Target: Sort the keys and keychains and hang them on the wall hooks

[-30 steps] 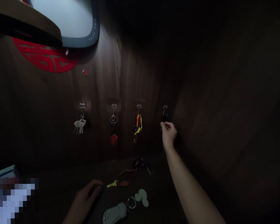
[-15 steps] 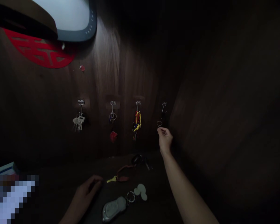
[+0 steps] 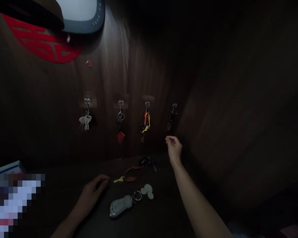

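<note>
The right hand (image 3: 174,148) is being held in front of the wooden panel (image 3: 115,66), just below a small key ring (image 3: 168,127), which is being shown hanging under the rightmost hook (image 3: 174,105). Its thumb and forefinger are being held close together; whether they are fully closed, or whether anything thin is being gripped, cannot be told. The left hand (image 3: 92,191) is being rested on the dark tabletop (image 3: 166,211), loosely curled, with a gap being left between thumb and fingers and nothing visibly being grasped. Its fingertips are being pointed toward a yellow key (image 3: 118,179), near but apart. Beside that key, a brown strap (image 3: 130,179) and a black key fob (image 3: 144,161) are being supported by the tabletop, and nearer the camera a grey car key fob (image 3: 120,205) is being joined by a metal ring (image 3: 137,195) to a pale three-lobed charm (image 3: 147,191). Along the panel, silver keys (image 3: 86,121), a red tag (image 3: 121,137) and a yellow-and-red cord (image 3: 147,122) are being suspended below the other hooks
</note>
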Action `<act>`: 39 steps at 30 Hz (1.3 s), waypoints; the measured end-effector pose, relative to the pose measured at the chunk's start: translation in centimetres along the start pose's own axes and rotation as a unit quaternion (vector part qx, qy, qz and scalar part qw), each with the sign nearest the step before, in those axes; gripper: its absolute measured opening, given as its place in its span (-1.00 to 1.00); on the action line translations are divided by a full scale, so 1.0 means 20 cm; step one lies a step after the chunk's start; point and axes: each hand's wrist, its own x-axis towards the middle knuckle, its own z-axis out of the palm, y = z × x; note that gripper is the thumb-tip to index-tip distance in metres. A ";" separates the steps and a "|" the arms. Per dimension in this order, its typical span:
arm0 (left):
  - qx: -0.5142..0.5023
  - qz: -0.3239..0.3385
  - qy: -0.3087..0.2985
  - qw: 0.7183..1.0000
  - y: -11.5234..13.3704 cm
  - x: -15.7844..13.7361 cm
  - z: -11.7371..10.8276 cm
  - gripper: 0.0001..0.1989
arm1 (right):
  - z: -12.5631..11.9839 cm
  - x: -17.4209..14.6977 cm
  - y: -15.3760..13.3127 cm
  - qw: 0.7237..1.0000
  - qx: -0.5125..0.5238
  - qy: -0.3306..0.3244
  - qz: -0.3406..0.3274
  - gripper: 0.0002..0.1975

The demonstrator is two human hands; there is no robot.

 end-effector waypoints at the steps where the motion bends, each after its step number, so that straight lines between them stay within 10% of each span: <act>1: -0.001 0.001 0.000 1.000 0.00 0.00 0.00 -0.71 | -0.01 -0.01 0.00 1.000 -0.003 -0.006 0.001 -0.75; 17: 0.082 0.129 -0.010 0.988 -0.06 0.01 0.05 -0.69 | 0.01 -0.45 0.13 0.976 -0.081 -0.201 -0.036 -0.92; 31: 0.110 0.135 -0.024 0.984 -0.10 0.02 0.07 -0.75 | 0.00 0.27 -0.14 0.987 -0.099 0.028 -0.122 -0.69; 39: 0.103 0.132 -0.024 0.986 -0.11 0.03 0.07 -0.77 | 0.04 0.32 -0.17 0.978 -0.132 0.045 -0.153 -0.82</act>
